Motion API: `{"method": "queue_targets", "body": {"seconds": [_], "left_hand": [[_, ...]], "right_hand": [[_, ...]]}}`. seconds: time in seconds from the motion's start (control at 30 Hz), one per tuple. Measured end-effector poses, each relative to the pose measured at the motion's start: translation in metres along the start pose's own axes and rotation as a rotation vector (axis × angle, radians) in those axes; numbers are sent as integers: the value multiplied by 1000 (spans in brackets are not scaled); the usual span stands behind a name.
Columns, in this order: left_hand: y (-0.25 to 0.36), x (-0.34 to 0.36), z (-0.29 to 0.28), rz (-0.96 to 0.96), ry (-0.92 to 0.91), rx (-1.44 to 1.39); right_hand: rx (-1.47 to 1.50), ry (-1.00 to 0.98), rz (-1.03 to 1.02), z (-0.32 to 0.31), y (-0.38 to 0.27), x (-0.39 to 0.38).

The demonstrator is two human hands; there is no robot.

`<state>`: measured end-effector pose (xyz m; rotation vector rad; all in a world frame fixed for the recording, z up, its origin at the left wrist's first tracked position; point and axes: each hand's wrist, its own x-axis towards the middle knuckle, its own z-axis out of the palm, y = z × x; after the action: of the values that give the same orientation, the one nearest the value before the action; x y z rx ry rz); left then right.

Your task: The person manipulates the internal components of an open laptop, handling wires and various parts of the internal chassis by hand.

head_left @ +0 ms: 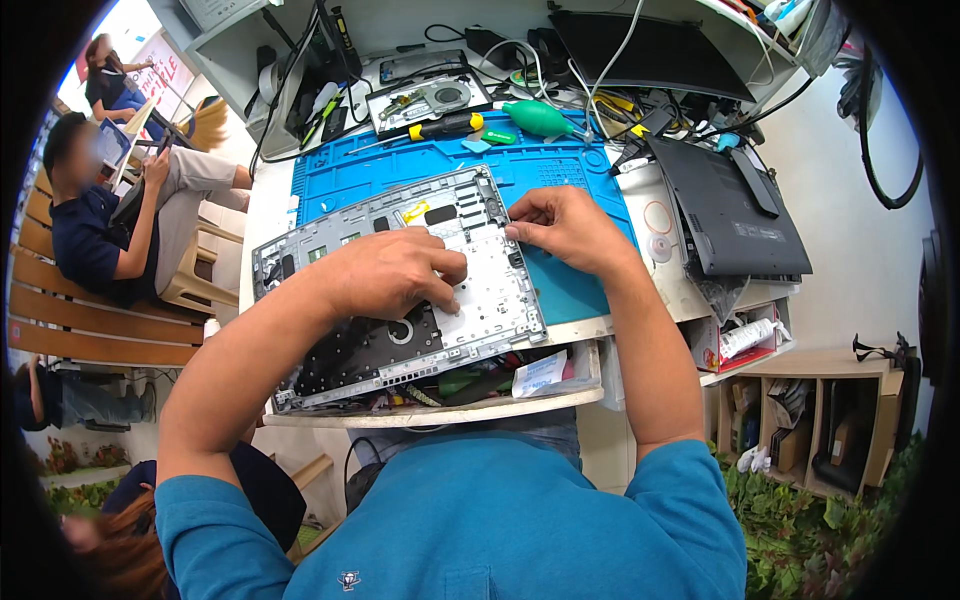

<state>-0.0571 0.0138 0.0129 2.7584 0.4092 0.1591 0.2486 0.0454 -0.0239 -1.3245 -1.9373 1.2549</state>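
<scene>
A bare laptop chassis panel [490,285], silver-grey with screw holes and a black section at lower left, lies at a slant across the blue work mat [345,165] and overhangs the near table edge. Over its middle is my left hand [390,272], fingers bent and closed, fingertips down at the silver surface; whatever they pinch is too small or hidden. At the panel's right edge, my right hand [568,228] grips the rim between thumb and curled fingers. A strip of yellow tape [415,212] shows beyond my left hand.
Beyond the panel lie a yellow-black screwdriver [447,126], a green blower bulb [537,118] and a laptop part with a fan [430,100]. A dark laptop [735,215] rests at right. Below the panel sits an open drawer [490,402]. A person [105,225] sits at left.
</scene>
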Motion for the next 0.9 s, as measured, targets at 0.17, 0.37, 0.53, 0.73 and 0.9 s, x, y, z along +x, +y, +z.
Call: {"method": "queue_targets", "body": {"seconds": [0.17, 0.37, 0.53, 0.73, 0.9], "left_hand": [[-5, 3, 0, 19, -5, -37], [-1, 8, 1, -35, -1, -52], [20, 13, 0, -147, 20, 30], [42, 6, -5, -325, 112, -7], [54, 7, 12, -397, 142, 21]], "right_hand": [[-8, -2, -4, 0, 3, 1], [-12, 0, 1, -1, -1, 0], [-8, -9, -17, 0, 5, 2], [3, -9, 0, -3, -1, -1], [3, -20, -22, -1, 1, 1]]}}
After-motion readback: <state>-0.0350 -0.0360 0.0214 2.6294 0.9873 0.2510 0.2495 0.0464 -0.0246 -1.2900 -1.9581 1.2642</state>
